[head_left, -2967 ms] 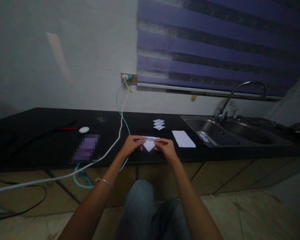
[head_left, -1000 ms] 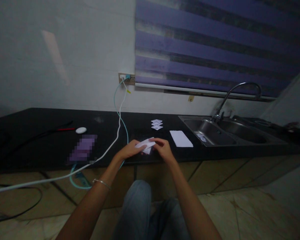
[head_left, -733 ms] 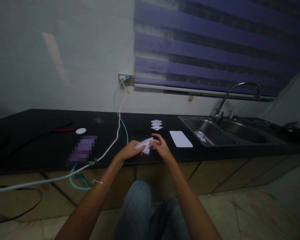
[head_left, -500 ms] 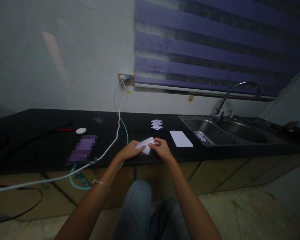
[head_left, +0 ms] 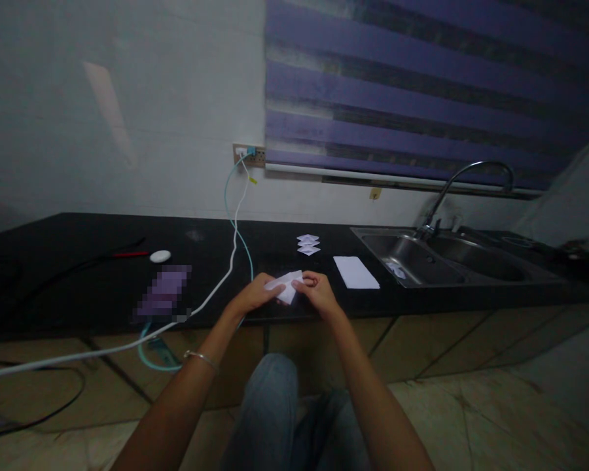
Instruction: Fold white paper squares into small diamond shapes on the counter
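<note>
A folded white sheet of paper is held between my two hands just above the front edge of the black counter. My left hand pinches its left side, with the thumb lying on top. On the right side, my right hand grips it between thumb and curled fingers. Beyond my hands, several small folded paper pieces with pointed ends lie in a row. To the right rests a stack of white paper.
A steel double sink with a tall faucet is set into the counter at right. White and teal cables run from the wall socket across the left side, near a blurred purple object and a white oval item.
Very little differs. Both hands keep hold of the folded paper in nearly the same place, and the view has shifted slightly.
</note>
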`<state>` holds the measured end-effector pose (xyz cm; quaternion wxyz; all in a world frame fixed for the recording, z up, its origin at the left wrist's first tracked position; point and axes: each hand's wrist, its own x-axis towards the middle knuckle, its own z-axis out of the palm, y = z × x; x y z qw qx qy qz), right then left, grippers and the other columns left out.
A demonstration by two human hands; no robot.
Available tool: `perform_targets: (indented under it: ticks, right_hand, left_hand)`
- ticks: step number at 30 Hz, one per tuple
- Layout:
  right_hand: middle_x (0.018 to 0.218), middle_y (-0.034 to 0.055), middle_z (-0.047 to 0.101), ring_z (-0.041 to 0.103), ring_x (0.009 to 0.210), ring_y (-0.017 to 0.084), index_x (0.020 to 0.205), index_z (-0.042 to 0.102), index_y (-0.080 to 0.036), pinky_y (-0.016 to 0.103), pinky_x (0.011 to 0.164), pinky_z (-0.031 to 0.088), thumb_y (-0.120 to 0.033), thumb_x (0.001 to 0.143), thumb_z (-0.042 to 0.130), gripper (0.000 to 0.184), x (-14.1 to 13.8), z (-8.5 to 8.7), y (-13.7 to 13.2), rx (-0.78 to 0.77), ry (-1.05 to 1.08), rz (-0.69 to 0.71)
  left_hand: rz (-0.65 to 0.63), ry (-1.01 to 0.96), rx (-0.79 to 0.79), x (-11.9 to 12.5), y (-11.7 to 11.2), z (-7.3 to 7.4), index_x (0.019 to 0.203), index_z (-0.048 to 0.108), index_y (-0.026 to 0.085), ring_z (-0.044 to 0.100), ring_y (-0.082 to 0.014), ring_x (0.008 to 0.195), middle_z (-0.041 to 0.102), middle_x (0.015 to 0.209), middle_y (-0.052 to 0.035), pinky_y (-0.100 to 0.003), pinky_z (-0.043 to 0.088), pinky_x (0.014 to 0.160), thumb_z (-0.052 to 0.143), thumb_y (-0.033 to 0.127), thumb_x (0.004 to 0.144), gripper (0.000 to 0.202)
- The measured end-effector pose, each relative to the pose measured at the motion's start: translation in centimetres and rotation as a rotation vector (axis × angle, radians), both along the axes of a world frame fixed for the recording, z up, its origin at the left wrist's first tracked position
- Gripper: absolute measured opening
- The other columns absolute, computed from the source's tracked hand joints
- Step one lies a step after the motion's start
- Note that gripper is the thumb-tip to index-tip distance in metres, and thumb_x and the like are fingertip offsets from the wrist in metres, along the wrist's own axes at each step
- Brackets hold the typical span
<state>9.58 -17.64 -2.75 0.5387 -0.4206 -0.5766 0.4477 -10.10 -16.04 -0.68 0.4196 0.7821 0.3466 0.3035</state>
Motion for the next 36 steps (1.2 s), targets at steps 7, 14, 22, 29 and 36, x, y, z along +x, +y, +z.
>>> perform_targets:
  ticks: [7, 14, 22, 29, 36]
  right_hand:
    - [0.07, 0.0025, 0.067, 0.057, 0.059, 0.014, 0.079, 0.067, -0.015, 0.023, 0.055, 0.04, -0.042, 0.065, 0.075, 0.032, 0.4, -0.2, 0.1, 0.031, 0.119, -0.085]
    - [0.06, -0.0012, 0.059, 0.049, 0.053, 0.01, 0.073, 0.065, -0.015, 0.022, 0.052, 0.035, -0.043, 0.067, 0.074, 0.03, 0.5, -0.3, 0.4, 0.011, 0.151, -0.093]
    - [0.062, -0.0009, 0.056, 0.046, 0.052, 0.008, 0.071, 0.067, -0.014, 0.021, 0.047, 0.035, -0.043, 0.068, 0.073, 0.03, 0.4, -0.2, 0.4, 0.086, 0.126, -0.198]
    - [0.042, -0.0041, 0.051, 0.042, 0.034, 0.007, 0.081, 0.066, -0.013, 0.019, 0.034, 0.028, -0.047, 0.074, 0.068, 0.035, 0.3, 0.2, -0.3, 0.028, 0.137, -0.071]
    - [0.077, 0.0073, 0.072, 0.067, 0.059, 0.016, 0.103, 0.063, -0.017, 0.021, 0.048, 0.047, -0.042, 0.074, 0.069, 0.039, 0.5, 0.3, -0.4, 0.01, 0.243, 0.049]
  left_hand:
    - [-0.054, -0.035, 0.0, -0.1, 0.2, 0.0, 0.072, 0.073, 0.009, 0.06, -0.014, 0.059, 0.07, 0.066, -0.0079, -0.022, 0.043, 0.061, 0.054, 0.05, 0.085, 0.047]
    - [-0.081, -0.083, 0.012, -0.4, 0.5, -0.1, 0.072, 0.075, 0.01, 0.06, -0.0141, 0.059, 0.068, 0.062, -0.0077, -0.023, 0.044, 0.066, 0.052, 0.048, 0.087, 0.047]
    - [0.137, -0.151, -0.069, -0.2, 0.6, -0.2, 0.086, 0.074, 0.008, 0.038, -0.0063, 0.032, 0.049, 0.038, 0.0035, -0.018, 0.024, 0.038, 0.063, 0.05, 0.078, 0.044]
    - [0.167, -0.292, -0.17, -0.1, 1.3, -0.6, 0.113, 0.068, 0.009, 0.046, -0.008, 0.034, 0.065, 0.052, -0.0034, -0.02, 0.033, 0.038, 0.069, 0.046, 0.074, 0.053]
    - [0.145, -0.344, -0.151, 0.1, 1.0, -0.3, 0.101, 0.072, 0.01, 0.067, -0.0184, 0.063, 0.073, 0.08, -0.0124, -0.023, 0.046, 0.053, 0.076, 0.04, 0.068, 0.045]
